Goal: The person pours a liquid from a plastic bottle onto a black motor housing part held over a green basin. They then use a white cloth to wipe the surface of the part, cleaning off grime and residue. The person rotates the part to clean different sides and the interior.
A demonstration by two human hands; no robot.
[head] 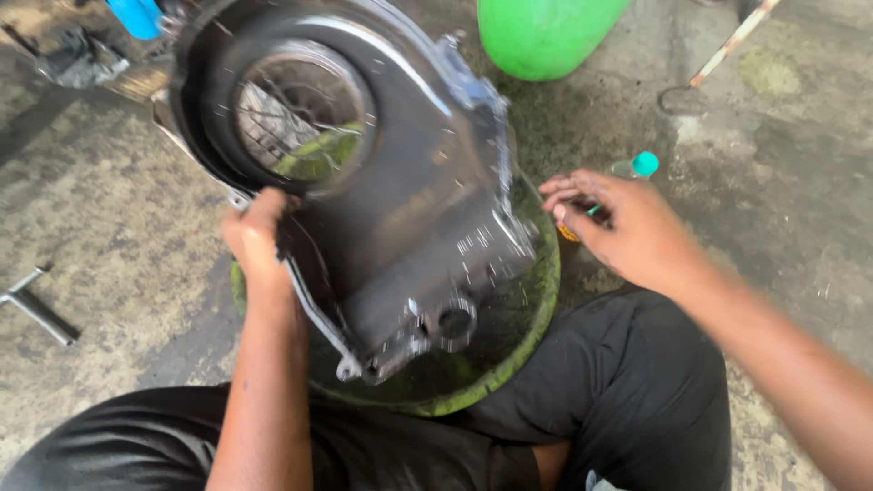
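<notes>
Left hand (257, 238) clamped on cover (382, 182) over basin (532, 309); right hand (627, 227), fingers together, nears bottle (637, 166); advise firmer support underneath.

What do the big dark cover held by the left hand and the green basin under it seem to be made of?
The dark cover looks like cast metal: grey-black, with bright highlights along its edges and moulded bolt lugs, though blur hides detail. The green basin looks like plastic: uniform bright green rim, smooth, with a dirty inside. The left hand grips the cover's edge.
</notes>
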